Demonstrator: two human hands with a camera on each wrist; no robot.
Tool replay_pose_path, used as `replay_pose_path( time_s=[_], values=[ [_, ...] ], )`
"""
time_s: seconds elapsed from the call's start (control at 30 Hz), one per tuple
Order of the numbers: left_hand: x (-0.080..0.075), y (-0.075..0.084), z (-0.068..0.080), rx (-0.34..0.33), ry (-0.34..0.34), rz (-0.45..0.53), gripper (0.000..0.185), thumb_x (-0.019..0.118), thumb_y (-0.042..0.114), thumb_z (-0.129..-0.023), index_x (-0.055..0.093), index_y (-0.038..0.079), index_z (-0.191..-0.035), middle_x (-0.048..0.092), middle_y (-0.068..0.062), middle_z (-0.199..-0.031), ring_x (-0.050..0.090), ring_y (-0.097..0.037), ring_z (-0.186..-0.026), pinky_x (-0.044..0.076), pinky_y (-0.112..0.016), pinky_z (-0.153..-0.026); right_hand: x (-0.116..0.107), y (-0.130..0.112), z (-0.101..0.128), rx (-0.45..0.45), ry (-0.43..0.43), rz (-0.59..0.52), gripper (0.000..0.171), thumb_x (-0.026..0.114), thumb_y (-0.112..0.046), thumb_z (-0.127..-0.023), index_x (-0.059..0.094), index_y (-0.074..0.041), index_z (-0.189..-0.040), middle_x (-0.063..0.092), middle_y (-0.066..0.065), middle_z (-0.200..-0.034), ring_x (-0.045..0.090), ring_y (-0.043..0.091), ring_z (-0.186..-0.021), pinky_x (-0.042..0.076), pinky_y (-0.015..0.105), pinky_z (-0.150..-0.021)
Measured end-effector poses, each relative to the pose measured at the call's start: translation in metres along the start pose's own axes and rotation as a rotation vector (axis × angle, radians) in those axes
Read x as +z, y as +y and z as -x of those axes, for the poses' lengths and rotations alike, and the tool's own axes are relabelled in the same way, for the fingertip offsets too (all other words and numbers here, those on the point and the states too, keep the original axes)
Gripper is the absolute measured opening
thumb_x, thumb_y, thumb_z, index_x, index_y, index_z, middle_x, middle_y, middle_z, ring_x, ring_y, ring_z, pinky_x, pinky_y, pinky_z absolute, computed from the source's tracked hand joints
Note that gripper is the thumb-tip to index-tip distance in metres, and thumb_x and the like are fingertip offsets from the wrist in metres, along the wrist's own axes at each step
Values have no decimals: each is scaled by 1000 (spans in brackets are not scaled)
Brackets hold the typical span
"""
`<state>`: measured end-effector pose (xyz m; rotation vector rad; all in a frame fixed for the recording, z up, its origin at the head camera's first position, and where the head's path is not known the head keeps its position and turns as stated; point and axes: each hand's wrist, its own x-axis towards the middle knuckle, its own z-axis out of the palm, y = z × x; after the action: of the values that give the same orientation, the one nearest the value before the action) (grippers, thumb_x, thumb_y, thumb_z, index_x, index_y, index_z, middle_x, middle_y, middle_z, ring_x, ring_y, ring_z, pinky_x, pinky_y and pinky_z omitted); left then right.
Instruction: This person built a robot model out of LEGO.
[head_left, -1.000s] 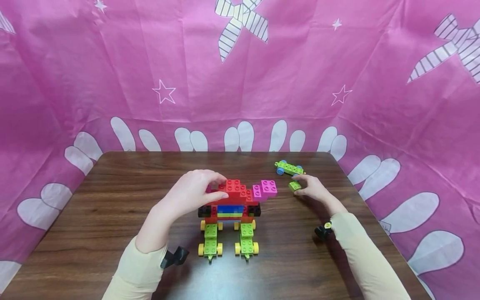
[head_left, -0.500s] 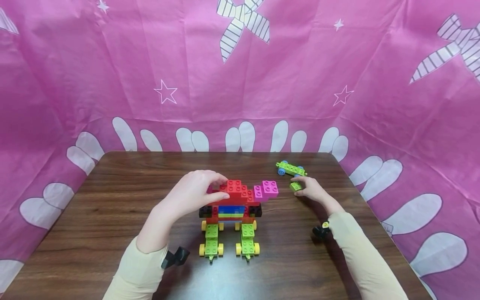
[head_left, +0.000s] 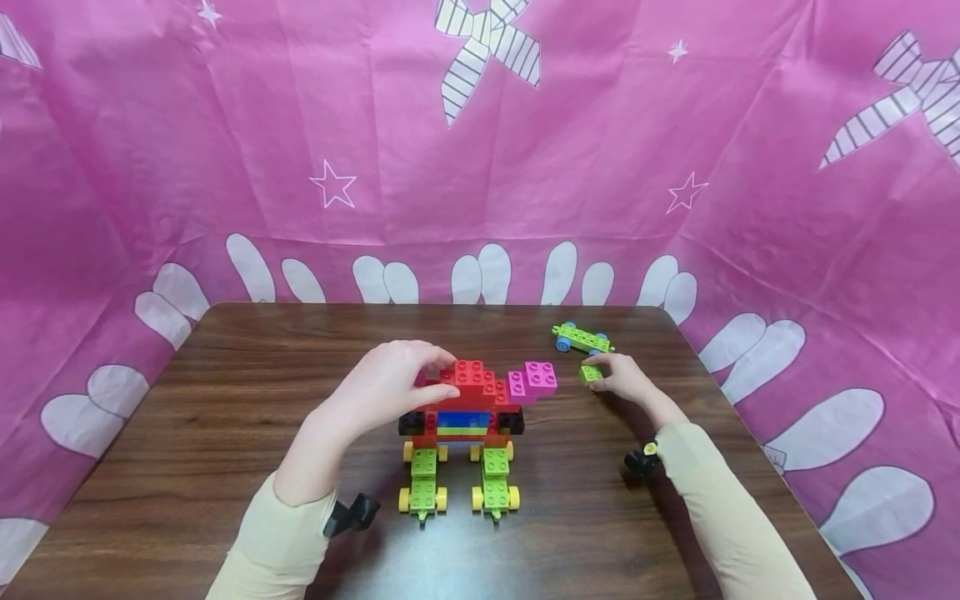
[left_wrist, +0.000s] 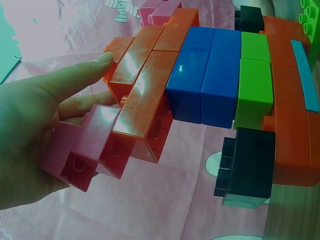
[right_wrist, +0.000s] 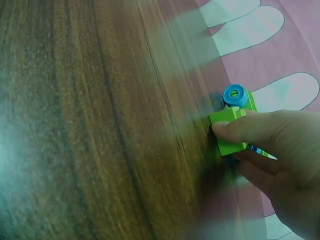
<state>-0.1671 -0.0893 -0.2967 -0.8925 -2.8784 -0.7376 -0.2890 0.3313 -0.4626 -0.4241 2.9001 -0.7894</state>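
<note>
A toy figure of large building bricks stands on the table, its red upper bricks (head_left: 471, 379) over blue, yellow-green and black ones. My left hand (head_left: 386, 379) grips its top from the left, with the thumb on the near side (left_wrist: 103, 60). Pink bricks (head_left: 540, 377) jut out on the right, and others (left_wrist: 95, 135) sit by the left palm. Two lime-green wheeled bases (head_left: 495, 492) with yellow wheels carry the figure. Farther right, my right hand (head_left: 628, 379) pinches a small lime-green brick (right_wrist: 230, 132) between thumb and fingers, low over the table.
A lime-green wheeled base (head_left: 582, 337) with blue wheels lies just behind the right hand. The brown wooden table (head_left: 247, 383) ends at a pink patterned cloth (head_left: 405, 192) hanging at the back and sides. Black wrist cameras (head_left: 352, 514) sit under both wrists.
The right wrist has shifted very slightly left while the fingers stay on the green brick. The left hand and the brick figure hold still.
</note>
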Motion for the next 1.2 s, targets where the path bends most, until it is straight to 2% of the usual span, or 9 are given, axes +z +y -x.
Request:
replay_pose_path(
  time_s=[0.3,0.37,0.47,0.53,0.6,0.7,0.93,1.2],
  values=[
    [-1,1,0,-3,-2,4,41,74,39,-86,70,12,-117,73,-2,-111,67,-17,-102,54,-40,-92,-4,-15,1,-2,114,-49,42,78,-16,-80,67,-1,-117,65,25,-121,56,43,-119,42,57,-102],
    [-1,1,0,-4,-3,2,41,74,39,-86,70,12,-117,73,-2,-111,67,-17,-102,54,-40,-92,-7,-22,2,3,139,-62,42,78,-16,-80,68,-1,-117,66,24,-119,59,40,-113,46,54,-98],
    [0,1,0,-2,-2,-3,41,74,39,-86,70,12,-117,73,-2,-110,67,-17,-102,54,-40,-92,-13,-35,2,-8,182,-81,42,79,-16,-79,68,-1,-117,68,22,-112,64,33,-95,52,45,-85],
    [0,1,0,-1,0,-5,41,74,39,-86,70,12,-117,73,-2,-110,68,-17,-102,54,-39,-91,-17,-43,2,-24,201,-93,43,79,-16,-79,68,0,-117,69,22,-109,62,27,-84,52,36,-75],
    [0,1,0,2,2,-8,41,74,39,-86,70,12,-116,73,-1,-109,68,-17,-101,54,-39,-91,-22,-54,2,-44,224,-106,44,80,-16,-79,68,1,-117,69,21,-107,62,25,-80,51,32,-72],
    [0,0,0,5,4,-10,40,74,39,-86,70,12,-116,73,-1,-109,68,-17,-100,55,-39,-90,-30,-69,2,-65,253,-119,45,79,-18,-78,68,1,-117,70,20,-106,62,23,-79,51,29,-70],
    [0,-1,0,17,12,-12,40,74,39,-86,71,12,-115,73,-1,-108,68,-17,-99,55,-39,-90,-49,-111,2,-112,293,-144,41,79,-25,-80,70,-6,-116,71,14,-111,63,26,-91,50,36,-78],
    [0,0,0,8,5,-10,40,74,39,-86,70,12,-116,73,-1,-109,68,-17,-100,55,-39,-90,-70,-166,10,-161,302,-186,41,80,-24,-80,71,-8,-117,72,11,-109,64,20,-86,51,31,-76]
  ],
)
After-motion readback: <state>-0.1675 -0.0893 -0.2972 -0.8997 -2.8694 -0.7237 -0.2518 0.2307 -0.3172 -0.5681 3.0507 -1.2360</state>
